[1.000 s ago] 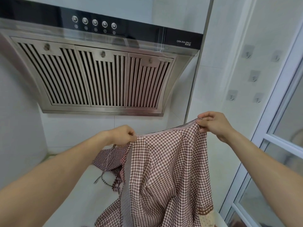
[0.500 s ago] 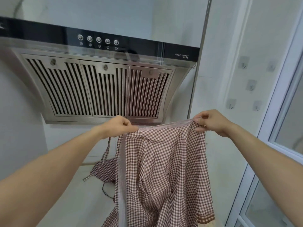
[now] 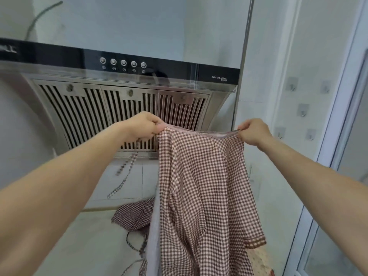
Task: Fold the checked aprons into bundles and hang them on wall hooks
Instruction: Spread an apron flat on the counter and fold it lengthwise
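Left hand [image 3: 148, 126] and right hand [image 3: 253, 132] each pinch a top corner of the apron [image 3: 201, 186]; loose strap [image 3: 127, 170] dangles, may tangle when folding.

The apron [image 3: 203, 186] is cut off by the bottom edge, so its lower hem is not visible. Left of the apron, a strap [image 3: 127, 172] is blurred. The label [image 3: 219, 78] above the apron is too small to read.
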Motion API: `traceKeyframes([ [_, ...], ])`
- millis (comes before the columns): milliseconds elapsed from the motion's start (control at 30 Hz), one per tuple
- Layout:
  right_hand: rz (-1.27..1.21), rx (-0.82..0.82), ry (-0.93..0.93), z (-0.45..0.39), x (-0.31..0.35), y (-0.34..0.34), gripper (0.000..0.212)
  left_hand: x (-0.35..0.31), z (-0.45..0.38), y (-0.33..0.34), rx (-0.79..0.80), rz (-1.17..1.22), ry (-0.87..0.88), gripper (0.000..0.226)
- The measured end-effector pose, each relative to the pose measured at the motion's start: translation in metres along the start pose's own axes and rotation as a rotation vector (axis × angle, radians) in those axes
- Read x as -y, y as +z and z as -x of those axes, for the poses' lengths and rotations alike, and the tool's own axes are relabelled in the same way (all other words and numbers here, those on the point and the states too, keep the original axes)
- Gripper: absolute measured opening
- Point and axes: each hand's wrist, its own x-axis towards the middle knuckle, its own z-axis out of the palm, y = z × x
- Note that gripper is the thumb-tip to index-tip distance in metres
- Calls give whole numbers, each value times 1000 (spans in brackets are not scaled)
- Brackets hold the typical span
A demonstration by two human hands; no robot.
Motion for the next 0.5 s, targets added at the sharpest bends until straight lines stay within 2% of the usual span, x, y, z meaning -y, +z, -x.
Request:
traceKeyframes([
  [67,52,-81,-145,17,16,16,39,-11,-2,12,67,53,21,22],
  [100,1,-9,-248,28,27,25,45,-16,-4,18,108,55,34,21],
  [167,-125,304,-388,51,48,38,56,-26,-7,31,181,33,64,18],
  [233,-142,563,-424,63,60,47,44,-34,-7,41,242,4,100,17],
  [267,-127,611,-438,63,60,49,30,-37,-6,45,269,-22,120,17],
  [300,-115,618,-452,62,58,49,22,-39,-5,48,288,-70,143,17],
  [400,-77,680,-413,60,48,45,30,-41,-3,49,242,-338,239,16],
  [500,-84,750,-360,63,45,42,24,-33,-3,46,223,-470,266,29],
])
